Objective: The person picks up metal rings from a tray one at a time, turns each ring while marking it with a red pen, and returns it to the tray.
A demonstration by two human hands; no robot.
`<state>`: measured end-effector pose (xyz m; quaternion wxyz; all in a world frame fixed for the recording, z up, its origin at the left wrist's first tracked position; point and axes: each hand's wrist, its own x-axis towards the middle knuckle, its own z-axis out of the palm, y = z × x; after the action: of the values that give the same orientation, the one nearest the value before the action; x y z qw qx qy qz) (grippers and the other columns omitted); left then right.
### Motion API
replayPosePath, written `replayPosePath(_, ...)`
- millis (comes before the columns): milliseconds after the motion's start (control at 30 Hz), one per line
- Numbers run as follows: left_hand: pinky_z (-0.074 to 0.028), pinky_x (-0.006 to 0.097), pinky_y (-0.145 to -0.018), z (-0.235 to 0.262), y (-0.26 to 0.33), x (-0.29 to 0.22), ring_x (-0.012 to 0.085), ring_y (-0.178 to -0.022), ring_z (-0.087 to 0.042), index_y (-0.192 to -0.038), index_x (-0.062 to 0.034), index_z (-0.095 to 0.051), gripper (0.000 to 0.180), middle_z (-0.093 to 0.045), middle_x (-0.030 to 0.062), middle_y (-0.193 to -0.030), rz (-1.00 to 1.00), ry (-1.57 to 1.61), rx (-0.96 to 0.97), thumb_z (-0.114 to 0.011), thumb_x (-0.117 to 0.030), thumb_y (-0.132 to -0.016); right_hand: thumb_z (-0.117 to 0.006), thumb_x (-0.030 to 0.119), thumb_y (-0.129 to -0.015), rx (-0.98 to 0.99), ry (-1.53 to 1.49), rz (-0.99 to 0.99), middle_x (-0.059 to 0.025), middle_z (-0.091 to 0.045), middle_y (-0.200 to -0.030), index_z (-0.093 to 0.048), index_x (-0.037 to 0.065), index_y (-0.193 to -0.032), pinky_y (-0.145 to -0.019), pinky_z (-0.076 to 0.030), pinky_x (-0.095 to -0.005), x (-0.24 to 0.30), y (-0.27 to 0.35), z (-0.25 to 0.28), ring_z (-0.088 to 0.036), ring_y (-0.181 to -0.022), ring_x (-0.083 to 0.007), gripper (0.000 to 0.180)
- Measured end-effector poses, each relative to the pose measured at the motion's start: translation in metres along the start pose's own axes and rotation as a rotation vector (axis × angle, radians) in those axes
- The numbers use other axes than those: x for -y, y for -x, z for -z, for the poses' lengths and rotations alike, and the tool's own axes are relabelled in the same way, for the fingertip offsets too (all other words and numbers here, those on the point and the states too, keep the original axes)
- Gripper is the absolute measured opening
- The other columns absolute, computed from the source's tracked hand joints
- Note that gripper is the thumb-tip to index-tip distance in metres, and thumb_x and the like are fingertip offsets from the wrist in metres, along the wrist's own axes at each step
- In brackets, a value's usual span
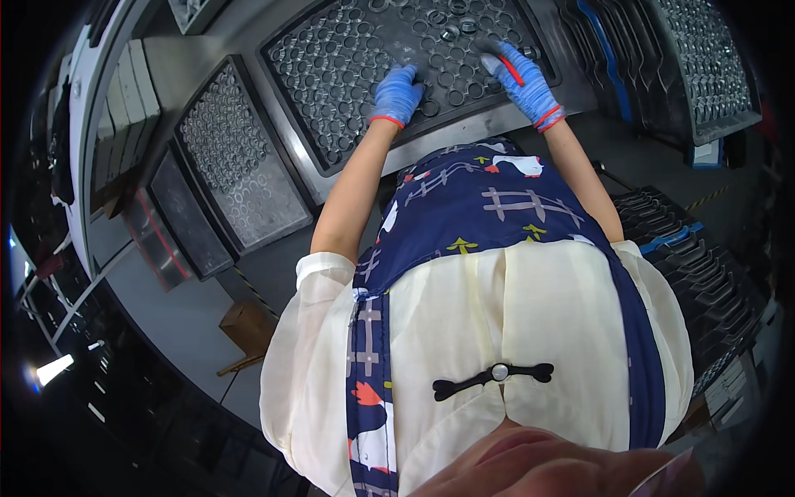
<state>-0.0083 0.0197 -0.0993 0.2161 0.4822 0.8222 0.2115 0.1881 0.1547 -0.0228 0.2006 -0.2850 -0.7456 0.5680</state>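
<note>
A large dark tray [358, 139] of round metal rings lies before me on a metal work surface. My left hand [397, 94], in a blue knit glove with a red cuff, rests over the middle of the tray. Its fingers are curled in, and whatever they may hold is hidden. Farther right, my right hand [520, 81] wears a similar glove with dark fingertips. Its fingers reach out over the rings, with the thumb apart from them; I see nothing held. Loose rings [455, 98] lie between and around both hands, and several shiny ones [450, 33] sit near the right fingertips.
On the left, a smaller tray [273, 217] holds more rings, beside a dark tray [189, 217]. Pale boxes [132, 103] are stacked at the far left. At the right stand upright dark trays [633, 58] and a ring-filled tray [704, 62]; more dark trays [687, 273] are stacked below.
</note>
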Motion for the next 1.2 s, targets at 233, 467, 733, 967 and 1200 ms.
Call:
replayPosePath(233,-0.047,0.041,-0.083,0.014,-0.016,-0.004,0.0348,-0.096,-0.057,-0.106,-0.0057,-0.06,0.037,-0.056,0.0192,-0.107,0.021,-0.146,0.148,-0.066,-0.025,-0.076,-0.056,0.01,-0.09,-0.081,-0.123,-0.124,-0.0089,-0.061,-0.107,-0.051,0.001,-0.122,-0.083,-0.047,-0.0249,-0.011,0.005,0.003,-0.057,-0.096,-0.0126,0.034)
replayPosePath(467,-0.047,0.042,-0.085,0.028,-0.115,0.025,0.036,-0.1,-0.057,-0.112,-0.0124,-0.059,0.036,-0.055,0.0204,-0.112,0.074,-0.189,-0.202,-0.062,-0.022,-0.077,-0.058,0.014,-0.089,-0.025,-0.057,-0.139,-0.0095,-0.063,-0.105,-0.052,0.001,-0.119,-0.08,-0.046,-0.026,0.02,-0.007,0.003,-0.058,-0.093,-0.0137,0.033)
replayPosePath(733,-0.048,0.041,-0.081,0.024,-0.123,0.024,0.0361,-0.095,-0.059,-0.095,-0.0125,-0.068,0.021,-0.057,0.021,-0.108,-0.008,-0.27,-0.338,-0.063,-0.013,-0.074,-0.059,0.018,-0.089,-0.016,-0.241,-0.172,-0.0065,-0.063,-0.097,-0.056,0.007,-0.117,-0.071,-0.049,-0.0259,-0.001,-0.013,-0.014,-0.06,-0.083,-0.0134,0.03)
replayPosePath(967,-0.05,0.034,-0.073,0.06,-0.021,-0.077,0.0283,-0.082,-0.06,-0.093,-0.0064,-0.065,0.022,-0.058,0.0157,-0.095,-0.382,0.099,-0.357,-0.066,-0.002,-0.071,-0.059,0.028,-0.089,0.072,-0.518,-0.435,-0.0038,-0.063,-0.09,-0.056,0.009,-0.117,-0.063,-0.049,-0.0221,0.011,-0.046,-0.021,-0.061,-0.072,-0.0094,0.034)
replayPosePath(1200,-0.05,0.027,-0.072,0.084,0.012,-0.083,0.0141,-0.081,-0.059,-0.103,-0.0002,-0.06,0.025,-0.059,0.0086,-0.095,-0.04,0.897,-0.159,-0.066,-0.005,-0.079,-0.058,0.024,-0.09,0.3,-0.533,-0.174,-0.0043,-0.062,-0.092,-0.057,0.002,-0.114,-0.074,-0.048,-0.0226,0.037,-0.038,-0.021,-0.062,-0.081,-0.01,0.033)
